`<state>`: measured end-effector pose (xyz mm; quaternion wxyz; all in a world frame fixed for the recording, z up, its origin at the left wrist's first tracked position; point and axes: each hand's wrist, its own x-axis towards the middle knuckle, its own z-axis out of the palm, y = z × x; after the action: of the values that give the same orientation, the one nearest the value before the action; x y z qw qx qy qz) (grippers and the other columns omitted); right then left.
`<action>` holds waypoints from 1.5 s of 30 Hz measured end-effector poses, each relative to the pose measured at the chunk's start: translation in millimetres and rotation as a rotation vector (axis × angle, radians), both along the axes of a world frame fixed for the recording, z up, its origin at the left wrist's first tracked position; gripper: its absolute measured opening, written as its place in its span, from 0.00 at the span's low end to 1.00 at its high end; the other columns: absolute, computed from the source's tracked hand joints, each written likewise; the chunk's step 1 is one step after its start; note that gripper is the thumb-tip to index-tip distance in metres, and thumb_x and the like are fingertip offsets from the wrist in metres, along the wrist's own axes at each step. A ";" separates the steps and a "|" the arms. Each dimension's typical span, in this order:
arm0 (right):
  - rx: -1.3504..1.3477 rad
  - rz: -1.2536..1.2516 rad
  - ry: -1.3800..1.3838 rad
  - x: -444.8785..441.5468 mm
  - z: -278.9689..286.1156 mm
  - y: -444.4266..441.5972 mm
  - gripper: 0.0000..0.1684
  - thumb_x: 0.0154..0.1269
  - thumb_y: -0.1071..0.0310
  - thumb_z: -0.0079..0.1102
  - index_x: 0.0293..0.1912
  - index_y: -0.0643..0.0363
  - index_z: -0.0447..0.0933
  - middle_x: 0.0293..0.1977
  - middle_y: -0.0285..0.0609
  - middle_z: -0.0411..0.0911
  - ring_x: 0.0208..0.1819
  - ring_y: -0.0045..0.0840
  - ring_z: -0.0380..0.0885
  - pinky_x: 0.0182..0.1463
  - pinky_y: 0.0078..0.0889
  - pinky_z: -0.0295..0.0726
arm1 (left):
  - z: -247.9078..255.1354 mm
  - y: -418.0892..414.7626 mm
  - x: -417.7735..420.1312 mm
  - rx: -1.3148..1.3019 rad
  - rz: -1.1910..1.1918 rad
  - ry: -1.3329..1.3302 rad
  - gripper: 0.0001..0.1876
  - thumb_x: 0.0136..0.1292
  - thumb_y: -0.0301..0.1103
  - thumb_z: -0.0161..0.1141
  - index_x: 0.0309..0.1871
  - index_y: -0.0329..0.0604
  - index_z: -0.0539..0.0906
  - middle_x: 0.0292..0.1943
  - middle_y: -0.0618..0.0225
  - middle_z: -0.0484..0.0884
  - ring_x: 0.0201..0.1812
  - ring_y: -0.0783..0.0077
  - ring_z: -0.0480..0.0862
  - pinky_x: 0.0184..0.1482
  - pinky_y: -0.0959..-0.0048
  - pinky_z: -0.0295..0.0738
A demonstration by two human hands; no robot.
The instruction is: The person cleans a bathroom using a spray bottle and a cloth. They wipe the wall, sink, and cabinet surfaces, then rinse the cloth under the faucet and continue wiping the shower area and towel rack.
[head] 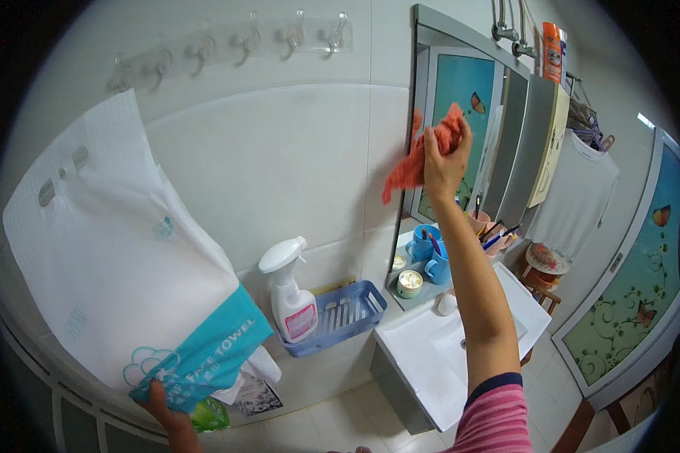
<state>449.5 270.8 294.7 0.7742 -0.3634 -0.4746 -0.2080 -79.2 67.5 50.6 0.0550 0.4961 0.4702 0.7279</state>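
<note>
My right hand (449, 161) holds a crumpled orange-red cloth (416, 164) up at the wall mirror (501, 130), near its left edge; whether the cloth touches the glass I cannot tell. At the lower left my left hand (161, 405) pinches the bottom corner of a large white and turquoise plastic face towel pack (124, 238), with the thumb on the front. The pack hangs against the tiled wall below a row of clear hooks (252, 41). A white spray bottle (294, 308) stands in a blue slotted plastic basket (345, 320) on the wall between my hands.
Below the mirror are blue cups (439, 266), a small round jar (409, 283) and pink cups with brushes, above a white washbasin (430, 345). An orange spray can (552, 52) stands on the cabinet. A white shirt (572, 192) hangs beside a butterfly-patterned door (629, 277).
</note>
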 end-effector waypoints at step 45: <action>0.130 -0.160 -0.332 -3.6 -18.7 42.0 0.31 0.51 0.78 0.58 0.58 0.60 0.66 0.59 0.53 0.64 0.62 0.47 0.60 0.67 0.45 0.56 | -13.1 -5.7 -20.1 0.079 0.006 -0.194 0.28 0.64 0.44 0.55 0.63 0.39 0.63 0.58 0.50 0.67 0.57 0.53 0.72 0.57 0.48 0.70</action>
<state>446.0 312.8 276.0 0.6882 -0.3099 -0.5510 -0.3560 -99.3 61.9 37.5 0.0785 0.4238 0.4349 0.7906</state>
